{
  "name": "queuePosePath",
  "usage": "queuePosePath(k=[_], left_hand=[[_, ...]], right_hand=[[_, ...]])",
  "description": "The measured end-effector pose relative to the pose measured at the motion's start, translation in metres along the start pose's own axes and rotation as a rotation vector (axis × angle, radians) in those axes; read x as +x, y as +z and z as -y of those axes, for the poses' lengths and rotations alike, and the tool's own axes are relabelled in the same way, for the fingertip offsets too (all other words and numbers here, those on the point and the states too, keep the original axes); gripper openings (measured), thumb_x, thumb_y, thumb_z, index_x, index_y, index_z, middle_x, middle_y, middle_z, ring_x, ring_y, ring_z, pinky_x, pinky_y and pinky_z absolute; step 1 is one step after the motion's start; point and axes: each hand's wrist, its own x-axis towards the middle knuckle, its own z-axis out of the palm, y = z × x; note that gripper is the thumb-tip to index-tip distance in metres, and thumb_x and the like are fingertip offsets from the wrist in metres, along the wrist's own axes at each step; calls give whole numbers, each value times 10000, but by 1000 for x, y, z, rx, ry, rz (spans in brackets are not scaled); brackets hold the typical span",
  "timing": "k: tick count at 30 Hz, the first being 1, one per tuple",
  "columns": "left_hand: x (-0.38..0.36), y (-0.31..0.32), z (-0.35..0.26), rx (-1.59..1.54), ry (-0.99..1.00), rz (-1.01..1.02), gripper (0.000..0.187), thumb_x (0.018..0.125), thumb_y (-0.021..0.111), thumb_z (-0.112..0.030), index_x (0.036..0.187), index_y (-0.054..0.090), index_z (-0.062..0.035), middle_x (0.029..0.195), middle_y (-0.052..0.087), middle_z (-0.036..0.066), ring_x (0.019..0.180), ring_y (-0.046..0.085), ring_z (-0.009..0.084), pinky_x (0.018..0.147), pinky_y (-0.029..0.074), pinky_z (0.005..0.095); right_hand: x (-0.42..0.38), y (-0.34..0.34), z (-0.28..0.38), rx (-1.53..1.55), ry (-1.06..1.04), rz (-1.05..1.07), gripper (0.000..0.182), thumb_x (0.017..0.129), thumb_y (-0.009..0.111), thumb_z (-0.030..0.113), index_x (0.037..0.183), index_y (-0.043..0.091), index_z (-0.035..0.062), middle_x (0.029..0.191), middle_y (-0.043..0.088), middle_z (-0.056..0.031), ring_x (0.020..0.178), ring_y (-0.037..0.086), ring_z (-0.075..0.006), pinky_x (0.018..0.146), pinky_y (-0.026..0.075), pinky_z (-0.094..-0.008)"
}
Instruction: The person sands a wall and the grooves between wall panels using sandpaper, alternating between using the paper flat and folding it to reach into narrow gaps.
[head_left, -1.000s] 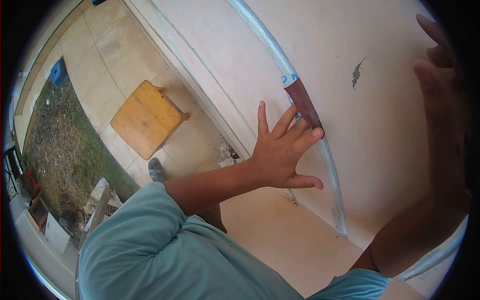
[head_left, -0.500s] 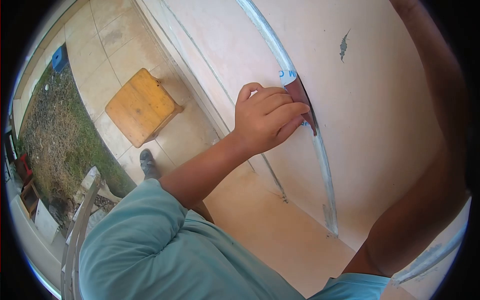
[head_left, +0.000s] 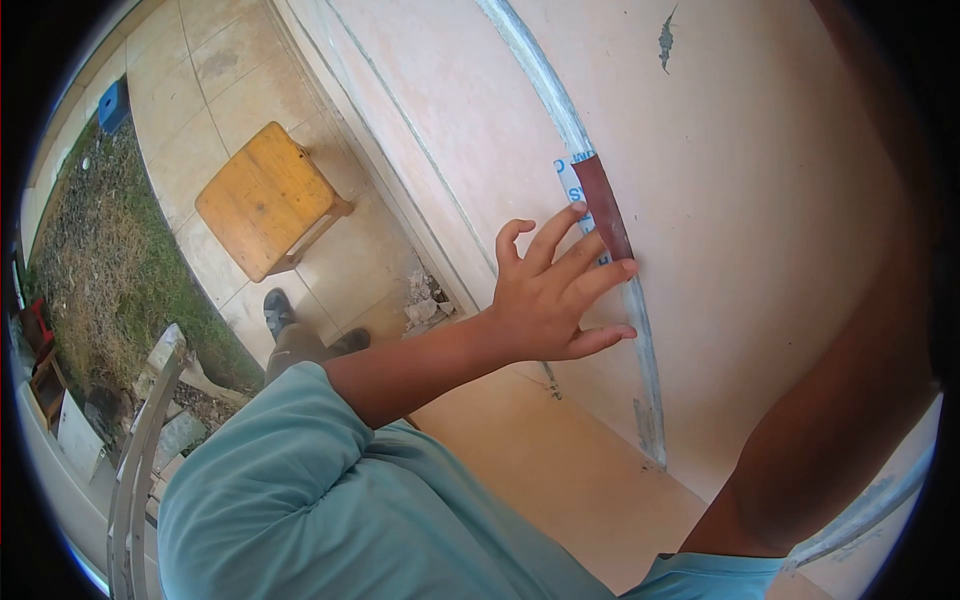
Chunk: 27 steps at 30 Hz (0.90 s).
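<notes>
Pink plastered wall (head_left: 760, 200) outdoors, above tiled floor (head_left: 240, 90) with wooden stool (head_left: 262, 197) and grass strip (head_left: 100, 260) below. Left hand (head_left: 548, 295) spread wide, fingers splayed, fingertips (head_left: 627, 267) pressed against sandpaper strip (head_left: 603, 205) lying on pale curved moulding (head_left: 560, 110) of wall. Sandpaper reddish-brown, white printed backing at upper end, held flat rather than gripped. Right hand out of frame; only right forearm (head_left: 850, 400) visible, raised along wall, state impossible to tell. Chipped paint patch (head_left: 665, 38) further up. Judged step: sanding along moulding. Next move likely calls for steady pressure and stroke following curve, sandpaper kept from slipping off edge.
</notes>
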Motion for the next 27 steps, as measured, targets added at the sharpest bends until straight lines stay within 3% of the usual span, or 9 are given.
queuePosePath(k=[3,5,7,9,12,17,20,24,27], left_hand=[[-13,2,-7,26,99,68,845,789,707,-713,1445,489,-227,1435,568,134,1467,384,342,1071,176,708],[-6,-2,3,70,87,91,928,770,663,-783,1513,413,-286,1495,511,162,1512,321,357,1112,38,778],[5,-7,11,-36,-105,54,921,773,628,-813,1541,337,-396,1514,493,177,1520,301,380,1100,-4,803],[2,-4,4,-65,-123,78,987,768,607,-836,1579,261,-392,1544,457,193,1520,296,393,1082,5,820],[-18,5,-18,-73,107,117,1147,748,592,-863,1606,256,-180,1566,425,186,1517,310,376,1069,14,839],[8,-15,5,106,-62,238,1109,727,565,-891,1594,332,-240,1520,456,165,1466,380,370,1069,36,840],[27,-19,9,154,-38,22,1046,751,565,-869,1501,500,-142,1369,554,113,1380,482,291,1102,78,795],[28,-35,23,158,12,-9,890,796,626,-787,1385,626,-120,1233,659,116,1304,563,292,1169,114,701],[22,-74,56,-165,-34,-101,645,814,792,-528,1260,710,-70,1078,737,124,1159,663,293,1170,279,566]], right_hand=[[3,-4,1,-9,-3,6,277,882,780,296,1116,715,163,1039,678,-5,929,578,-161,832,372,-399],[4,-5,0,-18,1,5,280,883,779,294,1121,714,164,1047,677,-6,938,578,-163,838,374,-402],[5,-5,1,-24,5,6,282,883,779,293,1126,713,165,1055,677,-7,947,578,-165,844,376,-404],[5,-4,4,-22,9,15,285,884,778,292,1131,712,166,1062,676,-8,956,578,-166,850,378,-407],[13,-3,5,-29,6,7,289,885,778,289,1139,710,168,1074,675,-9,970,578,-169,859,381,-411],[17,1,9,-29,-1,20,297,887,777,286,1151,706,171,1094,674,-12,993,578,-173,874,387,-418],[18,1,12,-31,13,29,301,888,776,284,1159,704,173,1105,673,-13,1006,578,-176,883,390,-422],[14,-2,9,-63,27,55,308,890,775,281,1169,702,175,1121,672,-15,1024,578,-179,895,394,-427],[4,-4,9,-79,35,104,313,891,775,279,1177,700,176,1132,671,-17,1038,578,-182,904,397,-431]])
